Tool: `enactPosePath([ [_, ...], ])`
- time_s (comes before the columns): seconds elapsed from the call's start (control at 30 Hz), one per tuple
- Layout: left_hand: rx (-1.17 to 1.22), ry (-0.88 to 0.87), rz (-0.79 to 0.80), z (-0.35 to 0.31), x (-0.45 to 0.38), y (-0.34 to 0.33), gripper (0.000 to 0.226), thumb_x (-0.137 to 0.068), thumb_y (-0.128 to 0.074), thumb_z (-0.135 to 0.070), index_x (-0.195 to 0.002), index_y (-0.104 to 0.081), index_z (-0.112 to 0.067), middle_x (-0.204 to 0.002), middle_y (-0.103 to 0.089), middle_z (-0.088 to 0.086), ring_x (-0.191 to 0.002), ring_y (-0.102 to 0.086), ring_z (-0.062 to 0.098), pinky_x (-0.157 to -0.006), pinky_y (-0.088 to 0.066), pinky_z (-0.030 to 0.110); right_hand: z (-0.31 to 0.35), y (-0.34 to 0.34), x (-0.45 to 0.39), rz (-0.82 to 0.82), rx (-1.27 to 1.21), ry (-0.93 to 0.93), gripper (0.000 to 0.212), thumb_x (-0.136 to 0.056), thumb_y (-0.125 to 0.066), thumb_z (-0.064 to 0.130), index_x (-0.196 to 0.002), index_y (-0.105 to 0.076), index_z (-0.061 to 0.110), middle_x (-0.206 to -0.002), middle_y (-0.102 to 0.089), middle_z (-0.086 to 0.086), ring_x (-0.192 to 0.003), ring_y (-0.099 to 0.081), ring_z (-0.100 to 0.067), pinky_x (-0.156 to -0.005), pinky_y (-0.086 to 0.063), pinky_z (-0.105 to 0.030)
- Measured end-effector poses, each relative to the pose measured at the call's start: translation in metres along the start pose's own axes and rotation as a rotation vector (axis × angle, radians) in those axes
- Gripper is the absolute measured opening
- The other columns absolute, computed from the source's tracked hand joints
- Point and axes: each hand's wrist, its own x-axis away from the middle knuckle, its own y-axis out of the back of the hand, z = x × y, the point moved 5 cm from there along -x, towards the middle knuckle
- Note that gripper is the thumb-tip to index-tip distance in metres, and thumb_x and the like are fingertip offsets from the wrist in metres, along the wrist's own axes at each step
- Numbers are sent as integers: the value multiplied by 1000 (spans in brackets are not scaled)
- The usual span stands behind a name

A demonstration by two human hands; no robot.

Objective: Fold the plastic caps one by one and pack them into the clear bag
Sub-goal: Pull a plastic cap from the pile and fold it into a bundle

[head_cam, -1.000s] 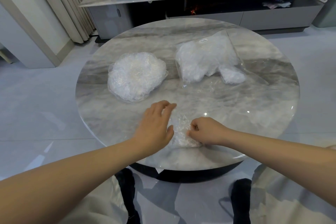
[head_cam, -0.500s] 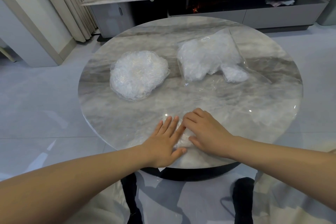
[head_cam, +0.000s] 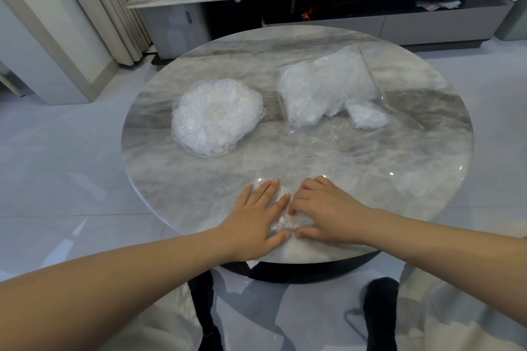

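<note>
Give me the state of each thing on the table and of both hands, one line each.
Left hand: flat, fingers straight, pressing the cap.
Right hand: fingers bent, pressing the cap's right side.
Plastic cap: flattened on the table under both hands.
Pile of caps: loose, unfolded heap.
Clear bag: lying flat, partly filled, mouth toward the right.
Table: round, marble-look top.

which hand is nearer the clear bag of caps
Right. The right hand lies near the table's front edge, straight below the clear bag; the left hand lies beside it, farther left, closer to the loose cap pile.
</note>
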Motion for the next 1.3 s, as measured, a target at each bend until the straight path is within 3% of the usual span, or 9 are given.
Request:
enactPosePath([
  [0.1,-22,-38,-185,-3,3,14,78,-81,-23,-65,-143,-39,-20,-152,-26,12,-136,-27,30,-112,-18,41,0,6,-2,-76,10,-21,18,-85,-51,25,-79,-65,16,-72,-63,4,-81,-52,-18,-81,-41,-32],
  [0.17,11,-83,-293,-8,3,22,62,-82,-37,-58,-122,-60,-18,-123,-54,8,-108,-50,25,-95,-36,35,-2,9,-2,-76,-47,-105,21,-91,-46,25,-88,-64,14,-76,-58,0,-80,-45,-15,-81,-32,-26],
  [0.4,404,90,-308,-4,-3,29,27,-96,-49,-30,-91,-69,-11,-92,-62,2,-86,-55,17,-75,-44,32,-14,1,-2,57,-479,-389,24,-89,-50,47,-95,-57,25,-83,-64,4,-77,-57,-13,-73,-48,-32],
  [0.53,545,200,-287,6,-8,30,27,-94,-52,-25,-68,-54,-26,-63,-53,-8,-60,-48,7,-57,-36,20,-23,-3,-2,55,-636,-492,26,-85,-61,43,-101,-54,24,-83,-60,9,-73,-56,-7,-63,-43,-22],
  [0.6,601,251,-285,11,-10,30,20,-95,-53,-26,-75,-59,-25,-67,-56,-9,-62,-50,6,-56,-35,15,-25,-4,-2,50,-650,-522,27,-83,-64,32,-105,-53,21,-82,-57,10,-70,-53,-5,-58,-38,-19],
  [0.73,719,339,-282,19,-13,29,11,-93,-56,-24,-92,-66,-18,-82,-67,-2,-80,-62,14,-75,-50,29,-28,-7,-5,14,-743,-611,31,-78,-66,25,-105,-53,17,-86,-62,1,-72,-58,-13,-61,-44,-25],
  [0.83,710,353,-295,22,-14,28,7,-92,-58,-20,-97,-63,-19,-83,-61,-6,-74,-59,10,-67,-47,19,-29,-12,-8,14,-697,-646,33,-79,-67,27,-106,-52,16,-85,-57,4,-77,-56,-14,-64,-44,-27],
  [1.07,416,257,-309,17,-10,22,35,-95,-50,-31,-124,-50,-13,-118,-46,3,-108,-47,17,-93,-41,28,-32,-15,-13,23,-628,-693,31,-78,-67,30,-101,-48,19,-76,-47,12,-72,-49,-9,-56,-35,-23],
  [1.3,418,289,-251,22,-12,19,39,-88,-60,-39,-118,-53,-15,-110,-42,-2,-109,-41,16,-94,-35,22,-32,-16,-15,57,-575,-707,32,-76,-65,31,-101,-49,21,-79,-54,10,-82,-57,-14,-57,-36,-24],
])
